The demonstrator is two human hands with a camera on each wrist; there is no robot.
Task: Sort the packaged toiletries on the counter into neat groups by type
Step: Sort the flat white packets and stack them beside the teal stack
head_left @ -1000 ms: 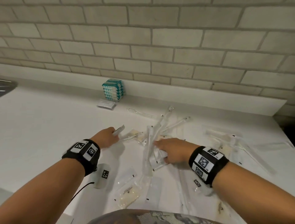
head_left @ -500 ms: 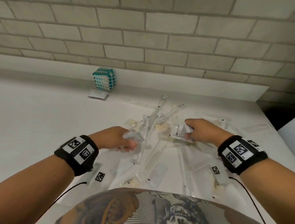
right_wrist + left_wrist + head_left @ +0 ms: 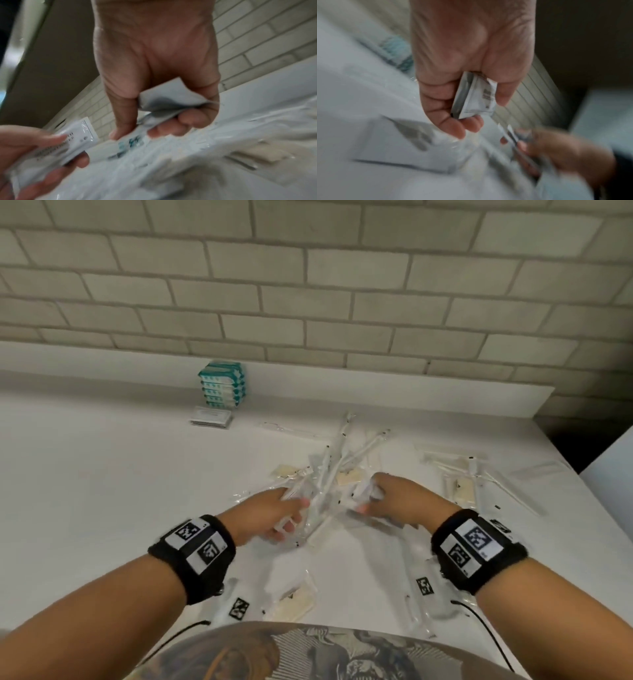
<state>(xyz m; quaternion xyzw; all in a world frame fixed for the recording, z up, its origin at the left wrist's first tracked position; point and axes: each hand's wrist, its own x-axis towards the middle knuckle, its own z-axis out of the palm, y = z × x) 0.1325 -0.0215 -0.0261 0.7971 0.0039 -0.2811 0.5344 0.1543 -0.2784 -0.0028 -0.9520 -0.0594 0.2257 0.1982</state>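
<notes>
Nearest you, at 6 o'clock on the white worktop, a clear packet with a cream pad inside lies flat, with long clear wrapped sticks at about 5 o'clock.

Your left hand is curled round a small flat white sachet stack; thumb on one face, fingers under the other. It sits at the left edge of the central heap.

Your right hand grips several small white printed sachets, thumb pressed against curled fingers. The two hands are near each other, apart.

Between and beyond them, at 12 o'clock, a jumbled heap of clear-wrapped white sticks and cream pads lies crossed over itself. A looser scatter of the same wrapped items sits at 2 o'clock.

Farthest, at 11 o'clock against the backsplash, a stack of teal-and-white boxes stands upright, with a low pile of flat white sachets just in front of it.
</notes>
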